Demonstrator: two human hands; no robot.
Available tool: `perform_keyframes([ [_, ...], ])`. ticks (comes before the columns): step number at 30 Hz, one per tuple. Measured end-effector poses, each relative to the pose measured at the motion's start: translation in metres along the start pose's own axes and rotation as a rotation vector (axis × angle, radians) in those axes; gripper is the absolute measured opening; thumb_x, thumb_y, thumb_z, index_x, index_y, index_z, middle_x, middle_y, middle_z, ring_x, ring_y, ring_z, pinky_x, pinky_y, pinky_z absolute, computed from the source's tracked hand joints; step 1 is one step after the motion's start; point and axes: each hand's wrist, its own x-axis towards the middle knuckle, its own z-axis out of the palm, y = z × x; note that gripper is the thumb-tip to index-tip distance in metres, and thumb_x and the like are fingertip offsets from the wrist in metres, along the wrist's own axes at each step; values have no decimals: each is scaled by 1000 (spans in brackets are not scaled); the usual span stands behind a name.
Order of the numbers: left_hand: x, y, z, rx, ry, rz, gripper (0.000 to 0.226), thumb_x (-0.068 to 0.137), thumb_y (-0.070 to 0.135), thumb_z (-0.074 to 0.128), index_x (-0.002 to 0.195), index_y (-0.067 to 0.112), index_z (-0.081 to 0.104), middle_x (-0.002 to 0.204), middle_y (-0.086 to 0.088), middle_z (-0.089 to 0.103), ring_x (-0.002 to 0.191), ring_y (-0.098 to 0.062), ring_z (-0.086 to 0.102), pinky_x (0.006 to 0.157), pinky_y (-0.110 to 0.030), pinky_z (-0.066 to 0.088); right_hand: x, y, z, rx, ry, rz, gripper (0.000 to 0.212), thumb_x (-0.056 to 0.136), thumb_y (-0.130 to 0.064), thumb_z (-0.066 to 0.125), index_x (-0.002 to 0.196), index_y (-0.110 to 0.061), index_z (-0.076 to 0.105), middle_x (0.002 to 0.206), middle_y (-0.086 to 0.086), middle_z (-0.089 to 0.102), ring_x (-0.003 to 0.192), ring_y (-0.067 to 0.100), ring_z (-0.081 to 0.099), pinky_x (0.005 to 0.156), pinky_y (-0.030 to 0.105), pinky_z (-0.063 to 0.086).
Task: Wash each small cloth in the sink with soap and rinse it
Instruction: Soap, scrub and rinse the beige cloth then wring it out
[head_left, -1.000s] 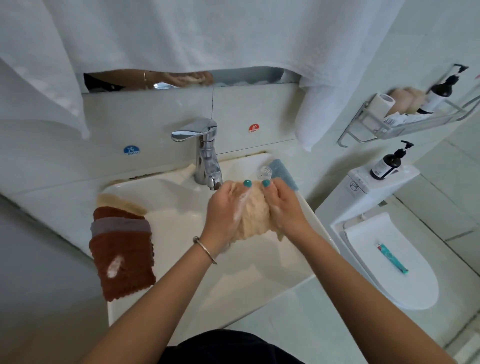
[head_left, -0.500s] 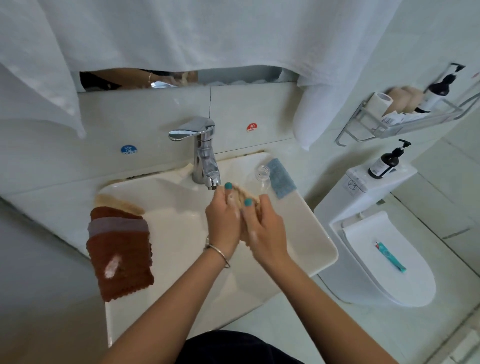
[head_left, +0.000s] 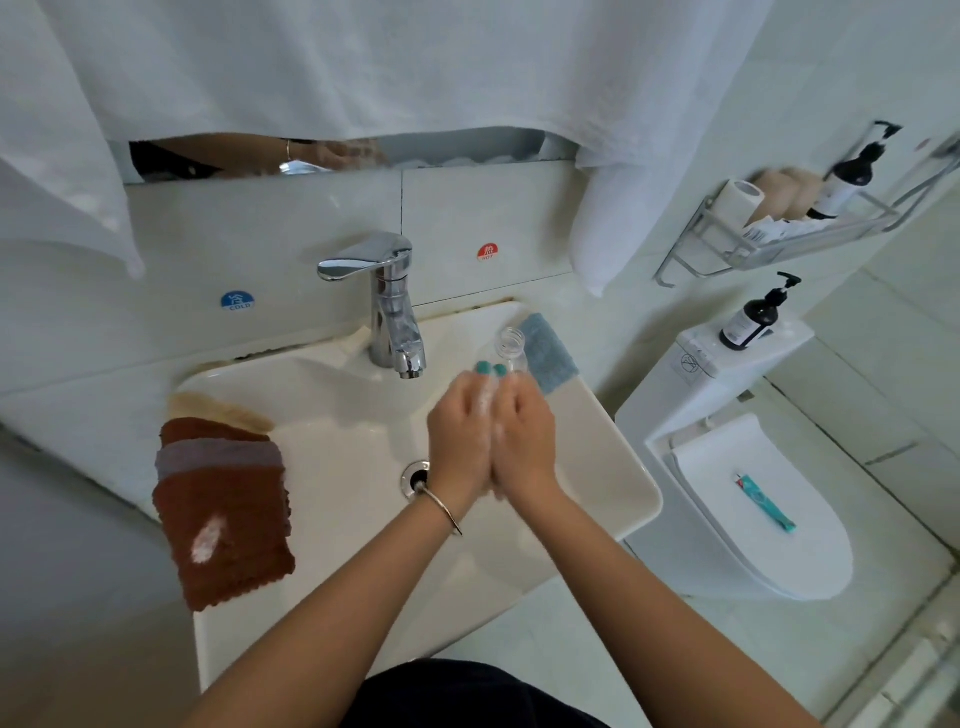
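Palms pressed flat together over the sink (head_left: 623, 467), centre-right of the frame: left hand (head_left: 460, 441) and right hand (head_left: 524, 441) side by side, fingers straight and laid against each other, white suds (head_left: 485, 402) in the seam. Cream cloth, spread wide between both hands a second ago and then bunched, now out of sight; judged to be squeezed between the palms, though not confirmable. Probably lathering nearly through, with a rinse under the chrome faucet (head_left: 392, 312) next; no water seen running. Stack of cloths draped over the left rim: nubby brown terry (head_left: 223, 540) with a pale smear, grey band, beige beneath. Blue cloth (head_left: 548, 353), flat and soft, on the upper right rim beside a clear ribbed bottle (head_left: 511, 348). Glossy, smooth basin; metal drain (head_left: 414, 478) uncovered.
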Motion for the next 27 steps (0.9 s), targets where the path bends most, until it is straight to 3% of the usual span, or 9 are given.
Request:
perform_keyframes([
  [3, 7, 0, -6, -59, 29, -10, 37, 97, 14, 50, 63, 19, 38, 58, 8, 41, 58, -9, 33, 61, -29, 33, -8, -2, 2, -68, -98, -81, 32, 96, -41, 37, 67, -30, 32, 57, -5, 44, 59, 24, 46, 60, 43, 38],
  [6, -10, 4, -2, -1, -30, 37, 39, 98, 18, 54, 63, 18, 36, 53, 13, 41, 54, -3, 33, 55, -21, 33, 6, 1, -1, -33, -35, 18, 35, 98, -26, 41, 64, -26, 32, 59, -7, 40, 57, 14, 38, 62, 41, 35],
  [10, 8, 3, -8, -106, 57, -53, 32, 98, 17, 53, 67, 12, 44, 62, -2, 43, 63, -12, 38, 64, -31, 36, -8, 1, 5, -128, -114, -113, 31, 94, -46, 29, 71, -27, 33, 61, -5, 45, 59, 25, 49, 59, 42, 35],
  [13, -7, 3, -4, -42, -16, 32, 33, 96, 22, 52, 65, 17, 42, 59, 6, 46, 58, -7, 40, 59, -27, 37, 8, 9, 2, -339, -105, -108, 24, 101, -30, 37, 79, -22, 41, 64, -10, 39, 59, 12, 42, 62, 35, 31],
  [17, 6, 3, -7, -104, 52, -30, 36, 98, 11, 48, 63, 17, 43, 55, 9, 45, 54, -7, 37, 61, -30, 36, -5, 2, 0, -259, -124, -209, 27, 95, -44, 28, 80, -23, 36, 60, 1, 47, 58, 29, 50, 56, 41, 34],
  [21, -7, 11, 1, -31, -22, 58, 37, 100, 14, 48, 63, 18, 43, 58, 8, 46, 52, 0, 40, 54, -19, 35, 13, 8, -7, -402, -93, -120, 26, 102, -27, 36, 76, -23, 39, 68, -10, 45, 58, 12, 44, 62, 35, 29],
  [25, 11, 10, 0, -81, 26, -37, 38, 102, 16, 45, 64, 19, 47, 54, 9, 50, 52, -3, 41, 60, -29, 37, 5, 1, -7, -341, -151, -185, 27, 95, -43, 25, 78, -26, 35, 64, -5, 45, 63, 27, 50, 59, 38, 33],
  [27, -1, 11, 4, -16, -32, 19, 35, 101, 20, 47, 66, 19, 49, 61, 7, 53, 55, -1, 45, 60, -23, 40, 18, 2, -11, -358, -119, -78, 28, 100, -33, 30, 75, -23, 37, 64, -8, 46, 62, 19, 49, 62, 35, 34],
])
